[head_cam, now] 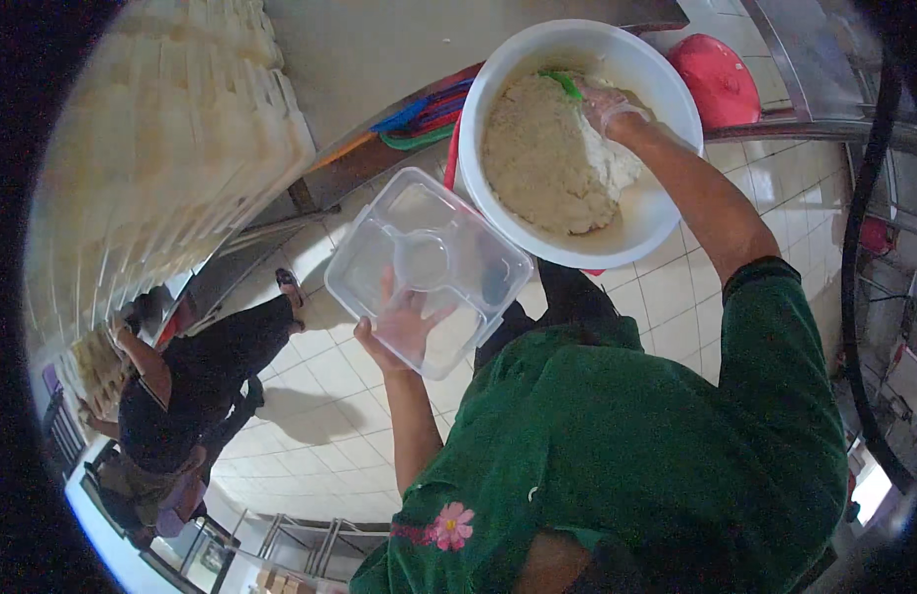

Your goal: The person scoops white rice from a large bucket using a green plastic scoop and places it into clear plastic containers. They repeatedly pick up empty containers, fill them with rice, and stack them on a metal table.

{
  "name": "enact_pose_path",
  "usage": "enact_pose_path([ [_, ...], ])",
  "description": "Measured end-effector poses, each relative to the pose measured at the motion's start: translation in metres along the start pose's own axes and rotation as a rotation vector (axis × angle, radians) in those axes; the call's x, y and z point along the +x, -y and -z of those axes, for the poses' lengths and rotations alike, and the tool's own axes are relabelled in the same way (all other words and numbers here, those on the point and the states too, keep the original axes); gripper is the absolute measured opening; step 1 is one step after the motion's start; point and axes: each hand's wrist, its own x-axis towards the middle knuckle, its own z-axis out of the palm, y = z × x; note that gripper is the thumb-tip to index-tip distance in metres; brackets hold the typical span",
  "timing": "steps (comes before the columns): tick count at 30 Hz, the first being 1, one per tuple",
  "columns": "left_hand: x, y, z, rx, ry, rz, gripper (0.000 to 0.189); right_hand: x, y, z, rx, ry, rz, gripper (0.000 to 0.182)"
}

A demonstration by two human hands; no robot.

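My left hand (pixel 404 327) supports a clear plastic compartment tray (pixel 426 256) from below, its spread fingers showing through the plastic. The tray is tilted, with a round middle well and several compartments around it; no food shows in it. In a thin clear glove, my right hand (pixel 603 108) reaches into a large white round tub (pixel 581 256) and grips a green scoop or spatula (pixel 564 83), partly hidden by the fingers. The tub holds a pale grainy mass that looks like cooked rice (pixel 547 160), tan on top and white where it is dug out.
Tall stacks of clear plastic trays (pixel 183 148) stand at the left on a metal table (pixel 354 52). A co-worker (pixel 183 386) in dark clothes stands beside them. Coloured trays or lids (pixel 421 115) lie under the tabletop edge. A red round object (pixel 714 82) sits behind the tub.
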Motion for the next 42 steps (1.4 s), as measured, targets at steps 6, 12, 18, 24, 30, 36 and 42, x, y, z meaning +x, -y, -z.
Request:
enact_pose_path([
  [6, 0.000, 0.007, 0.001, -0.027, -0.052, -0.005, 0.085, 0.011, 0.007, -0.018, 0.052, 0.053, 0.053, 0.045],
  [12, 0.003, 0.002, 0.002, 0.015, -0.078, 0.016, 0.087, 0.019, 0.011, -0.019, 0.203, 0.302, 0.055, 0.036],
  [18, 0.005, 0.000, 0.000, 0.054, -0.036, 0.021, 0.092, -0.006, 0.052, 0.014, 0.200, 0.282, 0.041, 0.043],
  [24, 0.011, -0.005, -0.025, 0.043, 0.001, 0.070, 0.091, 0.010, -0.005, -0.082, -0.063, 0.241, 0.250, 0.032],
  [30, 0.009, -0.008, -0.021, 0.012, 0.009, 0.062, 0.086, -0.053, 0.088, -0.063, 0.216, 0.361, 0.241, 0.028],
  [36, 0.013, -0.010, 0.003, -0.052, 0.083, 0.094, 0.079, -0.072, 0.077, -0.038, 0.220, 0.555, 0.246, 0.036],
  [42, 0.011, -0.017, -0.040, 0.102, 0.100, 0.089, 0.085, -0.096, 0.068, -0.017, 0.360, 0.505, 0.349, 0.024],
])
